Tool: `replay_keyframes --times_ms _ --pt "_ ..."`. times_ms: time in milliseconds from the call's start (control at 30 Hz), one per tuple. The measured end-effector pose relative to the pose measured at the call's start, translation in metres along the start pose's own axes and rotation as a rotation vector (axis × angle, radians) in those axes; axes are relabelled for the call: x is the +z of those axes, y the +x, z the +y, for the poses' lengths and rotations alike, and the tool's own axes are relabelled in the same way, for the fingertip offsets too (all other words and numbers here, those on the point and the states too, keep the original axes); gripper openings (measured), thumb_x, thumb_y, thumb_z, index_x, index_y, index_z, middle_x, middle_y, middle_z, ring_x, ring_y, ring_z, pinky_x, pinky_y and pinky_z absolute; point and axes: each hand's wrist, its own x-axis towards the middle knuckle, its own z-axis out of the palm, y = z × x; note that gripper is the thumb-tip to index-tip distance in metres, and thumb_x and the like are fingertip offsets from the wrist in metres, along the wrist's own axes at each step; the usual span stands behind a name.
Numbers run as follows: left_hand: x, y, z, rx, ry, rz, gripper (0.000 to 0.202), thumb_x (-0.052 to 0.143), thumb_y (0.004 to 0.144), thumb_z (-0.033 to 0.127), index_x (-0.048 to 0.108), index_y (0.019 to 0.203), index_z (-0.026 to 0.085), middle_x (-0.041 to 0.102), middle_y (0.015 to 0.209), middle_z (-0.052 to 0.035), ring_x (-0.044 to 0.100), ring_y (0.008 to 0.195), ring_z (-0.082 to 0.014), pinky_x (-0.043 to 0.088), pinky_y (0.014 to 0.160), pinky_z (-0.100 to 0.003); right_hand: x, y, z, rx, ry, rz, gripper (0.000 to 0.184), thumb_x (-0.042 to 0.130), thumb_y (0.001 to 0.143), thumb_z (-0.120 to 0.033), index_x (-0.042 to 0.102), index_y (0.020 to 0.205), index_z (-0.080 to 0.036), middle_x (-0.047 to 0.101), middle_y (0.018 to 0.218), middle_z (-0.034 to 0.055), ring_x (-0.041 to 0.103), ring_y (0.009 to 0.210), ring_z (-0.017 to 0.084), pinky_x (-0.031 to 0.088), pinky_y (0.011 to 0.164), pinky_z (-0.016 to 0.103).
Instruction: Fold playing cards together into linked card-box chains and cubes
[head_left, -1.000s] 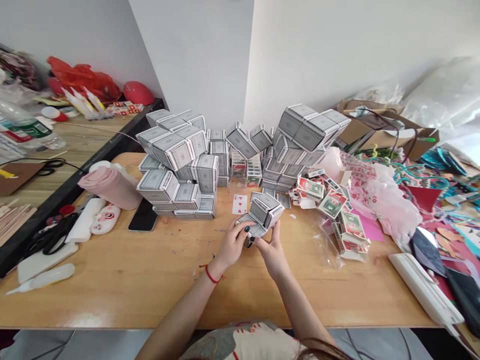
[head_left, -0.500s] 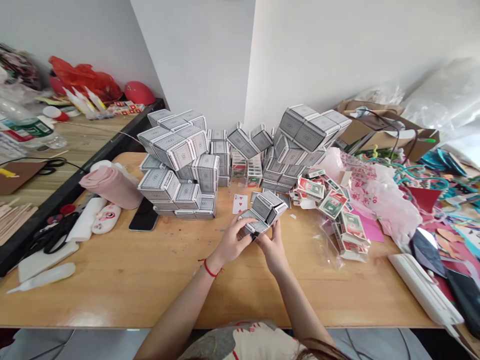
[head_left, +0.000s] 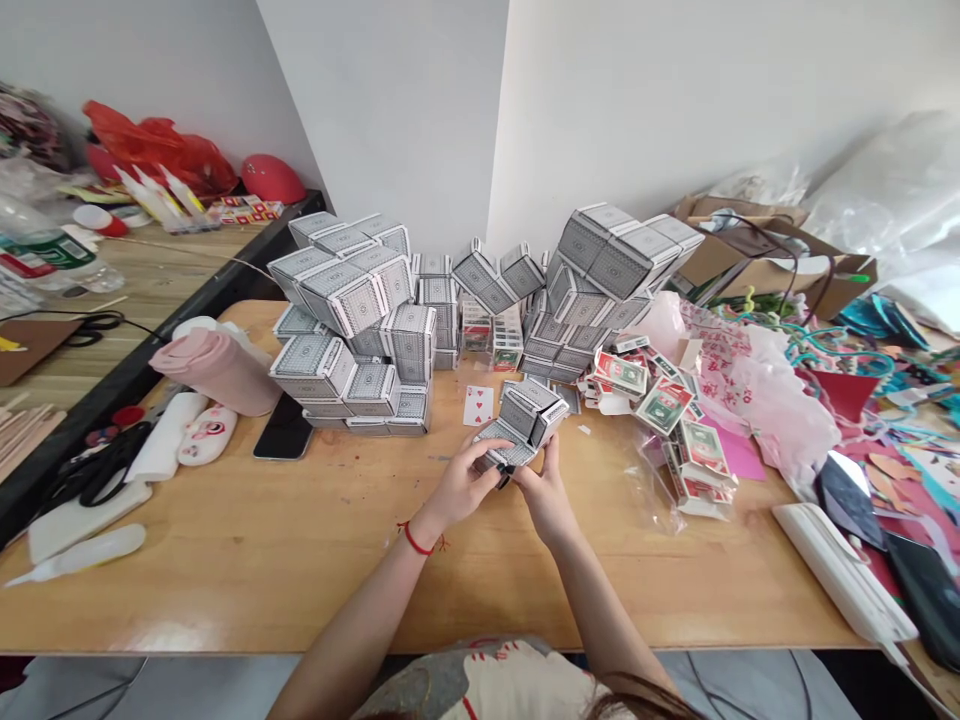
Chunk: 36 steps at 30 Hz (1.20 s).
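Observation:
Between my hands is a folded playing-card structure [head_left: 531, 405], grey-patterned and box-like, with a flat lower part and a raised block. My left hand [head_left: 463, 482] grips its near left side, thumb in front and fingers over the top. On the near right side my right hand [head_left: 546, 487] is closed around it, some of its fingers hidden beneath. A small black piece [head_left: 505, 474] shows at the near edge between my thumbs. Just beyond lie a heart playing card [head_left: 478, 405] face up and a few grey-backed cards [head_left: 571, 397].
Stacked card blocks stand at left [head_left: 349, 385] and right [head_left: 600, 260] against the wall. Card boxes [head_left: 667, 403] and a pink-printed plastic bag [head_left: 742, 370] lie to the right. On the left are a phone [head_left: 283, 428], a pink cloth roll [head_left: 214, 370] and black scissors [head_left: 112, 465].
The view has shifted slightly, so most things sit a little further left and higher. Both hands keep nearly the same hold on the folded card structure.

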Motion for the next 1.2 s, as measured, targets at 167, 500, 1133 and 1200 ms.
replay_keyframes --times_ms 167,500,1133,1200 --pt "0.000 -0.001 -0.002 -0.036 0.018 0.029 0.031 0.052 0.077 0.017 0.061 0.106 0.023 0.056 0.113 -0.0068 0.054 0.102 -0.0193 0.043 0.090 -0.033 0.003 -0.003 -0.007 0.015 0.016 -0.039 0.082 0.066 0.063 -0.021 0.024 0.132 -0.030 0.059 0.111 0.0007 0.059 0.089 0.015 0.047 0.082 0.033" --pt "-0.004 -0.001 0.002 -0.028 0.040 -0.018 0.035 0.052 0.080 0.021 0.054 0.114 0.020 0.049 0.126 -0.0088 0.044 0.119 -0.0225 0.038 0.098 -0.037 0.008 -0.007 -0.017 0.065 -0.022 -0.044 0.096 0.066 0.064 -0.022 0.009 0.140 -0.029 0.054 0.119 0.0035 0.059 0.087 0.015 0.046 0.084 0.034" --pt "-0.001 -0.001 0.006 0.061 0.170 0.046 0.042 0.063 0.076 0.029 0.051 0.116 0.026 0.039 0.131 -0.0106 0.039 0.124 -0.0252 0.034 0.101 -0.041 -0.003 -0.002 -0.001 -0.030 0.019 -0.041 0.089 0.071 0.066 -0.031 0.020 0.139 -0.036 0.031 0.141 0.0054 0.059 0.096 0.018 0.047 0.088 0.039" --pt "0.000 -0.002 0.005 0.049 0.166 0.045 0.042 0.063 0.076 0.029 0.051 0.116 0.026 0.038 0.131 -0.0107 0.039 0.124 -0.0249 0.034 0.101 -0.041 -0.004 -0.002 0.002 -0.028 0.006 -0.028 0.091 0.071 0.066 -0.032 0.018 0.139 -0.034 0.032 0.141 0.0063 0.059 0.097 0.019 0.047 0.088 0.040"
